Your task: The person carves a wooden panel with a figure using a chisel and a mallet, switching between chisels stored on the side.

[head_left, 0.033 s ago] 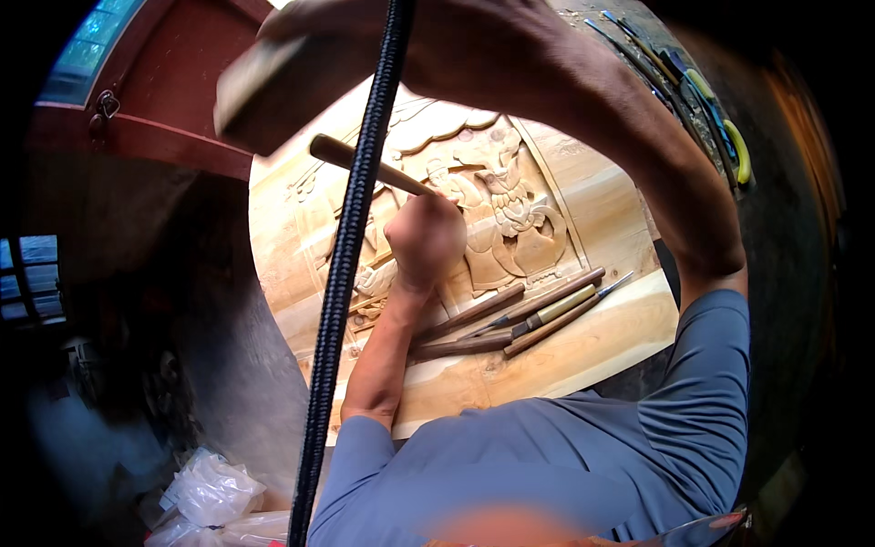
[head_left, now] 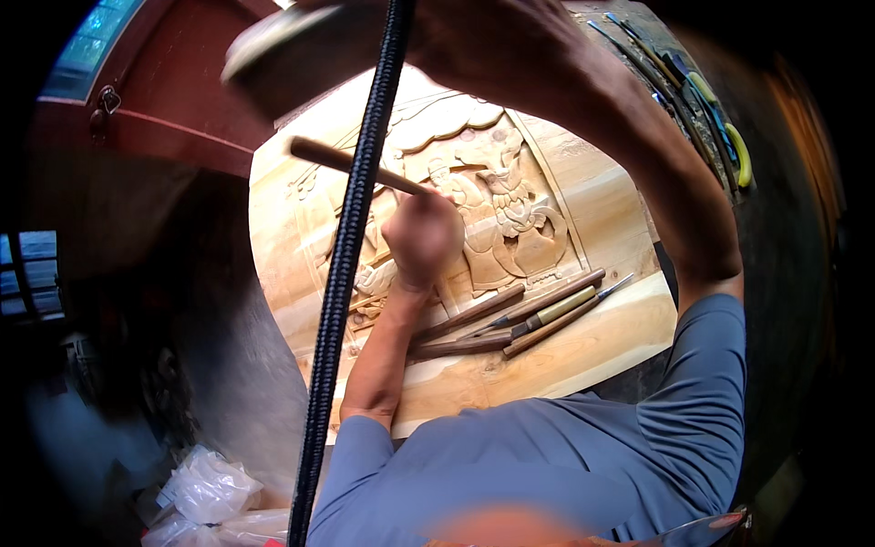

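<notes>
My left hand (head_left: pixel 421 237), blurred, grips a wooden-handled chisel (head_left: pixel 318 155) over a pale wooden panel (head_left: pixel 602 228) carved in relief with figures; the chisel's handle points up to the left. High at the top, my right hand (head_left: pixel 460 41) holds a blurred wooden mallet (head_left: pixel 287 68) above the chisel's handle end, its fingers partly hidden behind a black braided cable (head_left: pixel 337 301) that crosses the view. Several carving tools (head_left: pixel 547 319) lie on the panel's near part, right of my left forearm.
More tools (head_left: pixel 693 100), some with yellow and blue handles, lie on a dark surface at upper right. A red door (head_left: pixel 173 73) stands at upper left, a barred window (head_left: pixel 32 273) at far left. Crumpled plastic bags (head_left: pixel 205 483) sit at lower left.
The mallet has shifted slightly up and to the right in my right hand. The chisel's handle end has moved a little to the left.
</notes>
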A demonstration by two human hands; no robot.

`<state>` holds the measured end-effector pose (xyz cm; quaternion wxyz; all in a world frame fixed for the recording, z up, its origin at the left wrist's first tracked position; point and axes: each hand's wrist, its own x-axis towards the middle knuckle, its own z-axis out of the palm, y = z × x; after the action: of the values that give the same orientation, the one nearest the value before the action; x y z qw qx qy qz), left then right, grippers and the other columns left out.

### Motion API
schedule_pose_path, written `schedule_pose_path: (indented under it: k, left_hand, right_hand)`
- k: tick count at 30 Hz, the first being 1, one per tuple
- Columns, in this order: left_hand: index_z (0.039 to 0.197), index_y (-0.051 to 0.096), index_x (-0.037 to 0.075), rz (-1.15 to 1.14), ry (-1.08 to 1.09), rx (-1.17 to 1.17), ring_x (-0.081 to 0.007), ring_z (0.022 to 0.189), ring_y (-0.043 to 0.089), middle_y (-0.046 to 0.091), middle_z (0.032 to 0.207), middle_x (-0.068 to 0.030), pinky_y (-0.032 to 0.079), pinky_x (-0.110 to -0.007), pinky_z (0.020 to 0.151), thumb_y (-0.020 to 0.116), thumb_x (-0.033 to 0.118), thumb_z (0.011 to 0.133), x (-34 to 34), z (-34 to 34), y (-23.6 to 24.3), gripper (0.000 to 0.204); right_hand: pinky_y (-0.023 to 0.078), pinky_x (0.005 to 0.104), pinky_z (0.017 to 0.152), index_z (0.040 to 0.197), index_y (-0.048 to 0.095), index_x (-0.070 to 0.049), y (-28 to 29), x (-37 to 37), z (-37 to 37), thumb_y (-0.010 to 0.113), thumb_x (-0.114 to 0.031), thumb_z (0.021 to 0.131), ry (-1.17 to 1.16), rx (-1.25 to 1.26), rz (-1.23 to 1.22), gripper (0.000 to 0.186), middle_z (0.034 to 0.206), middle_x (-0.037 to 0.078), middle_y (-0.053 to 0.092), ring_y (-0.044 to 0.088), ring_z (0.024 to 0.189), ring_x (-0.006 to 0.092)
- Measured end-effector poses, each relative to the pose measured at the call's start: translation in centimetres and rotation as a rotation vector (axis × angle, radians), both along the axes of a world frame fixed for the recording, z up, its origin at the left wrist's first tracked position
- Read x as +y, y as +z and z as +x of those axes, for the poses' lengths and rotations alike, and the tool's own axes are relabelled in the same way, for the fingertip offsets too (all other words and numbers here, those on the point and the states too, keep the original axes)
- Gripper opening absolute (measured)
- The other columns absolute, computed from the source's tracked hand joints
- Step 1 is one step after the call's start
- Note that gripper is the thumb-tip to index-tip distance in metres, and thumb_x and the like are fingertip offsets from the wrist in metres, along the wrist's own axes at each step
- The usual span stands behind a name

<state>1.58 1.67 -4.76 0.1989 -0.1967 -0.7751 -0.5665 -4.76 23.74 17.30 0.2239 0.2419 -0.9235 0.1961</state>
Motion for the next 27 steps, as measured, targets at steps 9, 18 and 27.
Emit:
schedule_pose_path:
  k: [9, 18, 27]
  left_hand:
    - [0.118, 0.063, 0.001, 0.051, 0.115, -0.384, -0.0169, 0.08, 0.076, 0.077, 0.094, -0.0107, 0.065, -0.03, 0.075, 0.07, 0.013, 0.11, -6.8, 5.2, 5.9, 0.015]
    - [0.121, 0.066, -0.003, 0.166, -0.008, -0.669, -0.0158, 0.085, 0.078, 0.076, 0.093, -0.0086, 0.064, -0.029, 0.076, 0.07, 0.006, 0.109, -5.9, 11.0, 6.8, 0.016]
    - [0.108, 0.075, -0.001, -0.319, -0.261, -0.738, -0.0134, 0.063, 0.07, 0.073, 0.073, -0.0098, 0.052, -0.031, 0.059, 0.079, 0.007, 0.098, -3.6, 13.0, 8.2, 0.013]
  right_hand:
    - [0.067, 0.0425, 0.081, 0.156, 0.059, -0.019, -18.6, 9.4, -0.5, 0.087, -0.043, 0.091, -0.621, -0.022, 0.16, 0.074, 0.128, 0.013, 0.079, 0.082, 0.098, 0.0294]
    - [0.055, 0.047, 0.108, 0.153, 0.065, -0.013, -21.1, 7.5, 2.5, 0.084, -0.04, 0.095, -0.475, 0.211, 0.159, 0.066, 0.148, 0.015, 0.067, 0.068, 0.131, 0.0375]
    - [0.054, 0.0468, 0.114, 0.146, 0.069, -0.006, -17.8, 7.6, 6.2, 0.08, -0.018, 0.099, -0.284, 0.181, -0.134, 0.05, 0.14, 0.017, 0.074, 0.065, 0.138, 0.0362]
